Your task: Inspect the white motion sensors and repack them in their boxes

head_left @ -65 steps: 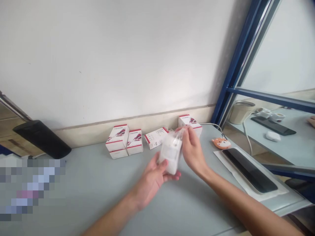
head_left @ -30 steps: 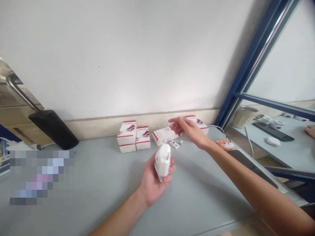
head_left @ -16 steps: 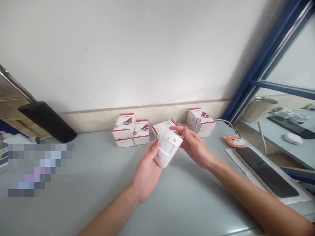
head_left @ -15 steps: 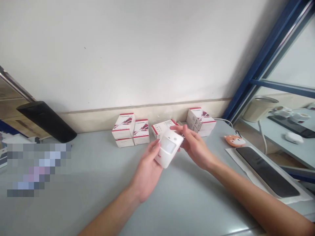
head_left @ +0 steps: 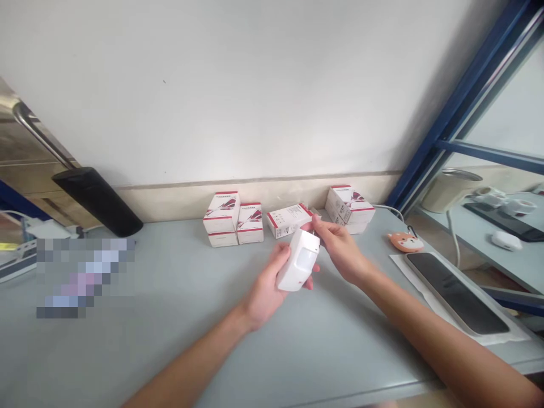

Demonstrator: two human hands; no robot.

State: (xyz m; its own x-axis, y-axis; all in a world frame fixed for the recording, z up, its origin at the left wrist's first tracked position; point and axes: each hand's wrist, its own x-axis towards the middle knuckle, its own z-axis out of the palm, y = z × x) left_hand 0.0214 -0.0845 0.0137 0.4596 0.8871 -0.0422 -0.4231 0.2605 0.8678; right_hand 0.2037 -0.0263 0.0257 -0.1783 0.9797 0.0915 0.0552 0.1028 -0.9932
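Observation:
A white PIR motion detector [head_left: 293, 272] with a translucent sensor window is gripped in my left hand [head_left: 266, 292], tilted up above the grey table. Fingers of that hand wrap round its back and show at its right side. My right hand [head_left: 340, 246] is at the detector's top end, thumb and forefinger pinched together. A small thin piece seems to be between those fingertips, too small to name. Just behind the hands lies a white and red box [head_left: 290, 218].
White and red cartons [head_left: 221, 218] are stacked at the back left, and more cartons [head_left: 351, 205] at the back right. To the right lie an orange animal-faced case [head_left: 406, 242] and a phone [head_left: 457, 292] on white paper. A black cylinder [head_left: 100, 201] leans at left.
The detector has turned in my left hand, showing more of its side. My right hand has closed from loosely spread fingers into a pinch at its top. The view has shifted slightly.

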